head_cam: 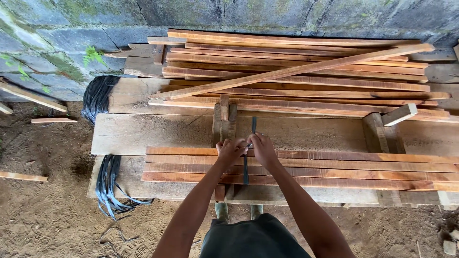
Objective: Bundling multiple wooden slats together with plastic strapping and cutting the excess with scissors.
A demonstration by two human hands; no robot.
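Both hands pinched on dark strap (245,167) looped over slat bundle (306,168) at near tabletop (158,134) edge; left hand (230,151), right hand (262,149) touching. Risk: strap slips from grip, slats splay. Beyond: loose slat pile (296,71), diagonal one could slide

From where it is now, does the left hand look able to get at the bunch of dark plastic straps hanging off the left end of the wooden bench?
Probably yes. The left hand is pinching the dark strap over the bundle of reddish wooden slats, and the bunch of dark plastic straps lies on its own side with nothing between them.
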